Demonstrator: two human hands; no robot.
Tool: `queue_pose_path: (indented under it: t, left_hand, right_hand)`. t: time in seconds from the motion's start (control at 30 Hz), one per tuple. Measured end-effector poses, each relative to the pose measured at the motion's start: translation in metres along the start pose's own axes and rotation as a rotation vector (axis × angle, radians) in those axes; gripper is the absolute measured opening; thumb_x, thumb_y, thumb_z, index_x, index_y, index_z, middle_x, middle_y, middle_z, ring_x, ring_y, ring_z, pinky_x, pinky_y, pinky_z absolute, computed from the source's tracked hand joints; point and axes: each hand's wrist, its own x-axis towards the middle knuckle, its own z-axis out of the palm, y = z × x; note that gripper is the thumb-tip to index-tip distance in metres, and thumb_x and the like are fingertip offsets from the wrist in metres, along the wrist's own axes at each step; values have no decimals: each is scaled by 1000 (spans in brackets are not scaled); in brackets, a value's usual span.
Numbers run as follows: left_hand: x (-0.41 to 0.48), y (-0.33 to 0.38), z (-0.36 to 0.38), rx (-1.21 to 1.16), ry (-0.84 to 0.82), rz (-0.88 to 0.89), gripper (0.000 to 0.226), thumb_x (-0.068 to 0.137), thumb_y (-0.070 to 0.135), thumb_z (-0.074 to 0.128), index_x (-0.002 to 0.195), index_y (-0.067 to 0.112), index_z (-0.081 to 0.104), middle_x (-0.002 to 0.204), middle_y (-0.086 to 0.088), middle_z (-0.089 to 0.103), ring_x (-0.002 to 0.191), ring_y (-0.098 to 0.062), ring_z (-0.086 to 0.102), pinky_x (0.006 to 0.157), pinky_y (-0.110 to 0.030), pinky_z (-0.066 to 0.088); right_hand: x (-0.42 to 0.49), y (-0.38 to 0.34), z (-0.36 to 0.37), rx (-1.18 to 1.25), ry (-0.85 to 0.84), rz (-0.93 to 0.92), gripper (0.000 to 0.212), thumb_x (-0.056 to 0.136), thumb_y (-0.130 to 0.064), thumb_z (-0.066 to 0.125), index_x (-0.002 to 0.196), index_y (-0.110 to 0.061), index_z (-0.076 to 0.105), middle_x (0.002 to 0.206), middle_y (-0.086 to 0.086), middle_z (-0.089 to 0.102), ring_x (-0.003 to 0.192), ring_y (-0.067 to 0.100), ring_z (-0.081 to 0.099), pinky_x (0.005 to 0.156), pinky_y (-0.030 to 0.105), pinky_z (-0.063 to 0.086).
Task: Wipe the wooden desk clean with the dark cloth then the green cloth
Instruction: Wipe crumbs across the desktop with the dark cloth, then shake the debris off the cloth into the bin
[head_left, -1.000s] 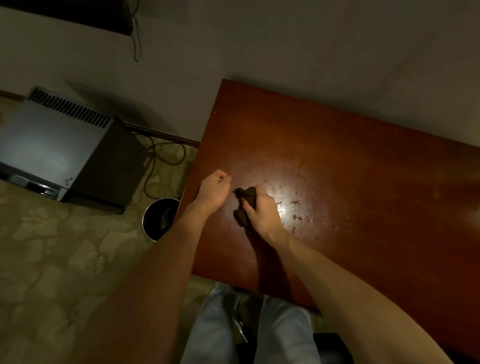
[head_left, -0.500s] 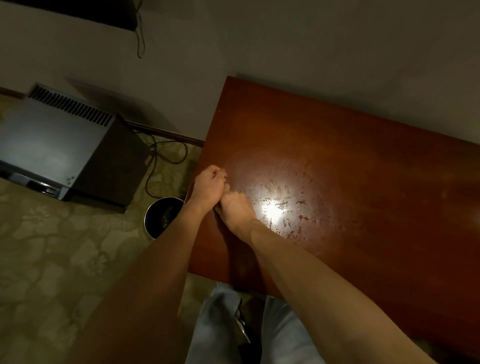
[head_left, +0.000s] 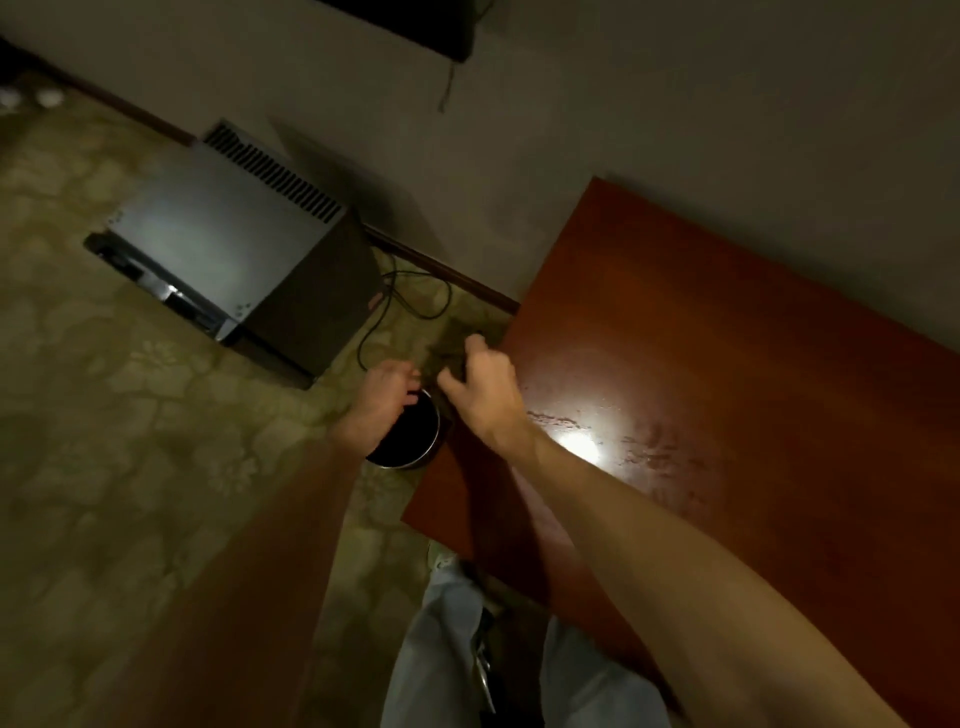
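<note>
The dark cloth (head_left: 454, 349) is bunched in the right hand (head_left: 485, 395), whose fingers (head_left: 475, 345) are curled round it. It is held just past the left edge of the table (head_left: 727, 374), partly over the carpet, and the blur leaves its exact shade unclear. Just beside it, the left hand (head_left: 382, 402) hangs over the near rim of a round metal bin (head_left: 415, 441) that stands on the floor against the table's side. Its fingers are bent downward, and I cannot tell whether they hold anything. On the reddish wooden top, a bright glare (head_left: 577, 442) sits near the right wrist, with dull smears (head_left: 652, 449) around it. Further out lie a patterned carpet (head_left: 130, 467), a grey vented box (head_left: 218, 244) with a black cable (head_left: 395, 306) beside it, and the plain wall (head_left: 675, 104). Pale trousers (head_left: 441, 649) show below.
</note>
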Motion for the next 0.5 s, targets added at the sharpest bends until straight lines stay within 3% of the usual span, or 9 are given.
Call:
queue_pose_path:
  t: [0.2,0.33,0.43,0.5]
  left_hand:
    - [-5,-31,-23,96,-66,33,20,108,25,51,118,15,66,108,-5,71,96,-21,66,78,-30,48]
    - [-18,-29,0,88,-127,78,20,109,34,51,119,21,63,108,-3,69,98,-22,67,81,-33,48]
    - [-31,-24,21,112,-176,113,18,110,35,48,119,26,61,112,-5,67,101,-23,66,81,-34,51]
    - [-34,-24,28,178,-195,136,22,108,40,47,121,29,61,114,-4,67,102,-25,64,89,-40,50]
  right_hand:
    - [-48,69,-57,95,243,279,25,103,-19,64,122,-5,55,100,0,67,82,16,68,74,36,62]
    - [-80,112,-78,-48,203,420,20,105,-20,61,116,-8,51,103,8,68,80,19,67,69,35,62]
    - [-88,115,-69,-153,152,406,16,105,-18,61,110,-8,48,99,10,65,74,15,62,60,24,51]
    - [-83,108,-62,-191,155,394,15,104,-16,61,109,-9,48,101,10,65,77,18,62,63,27,52]
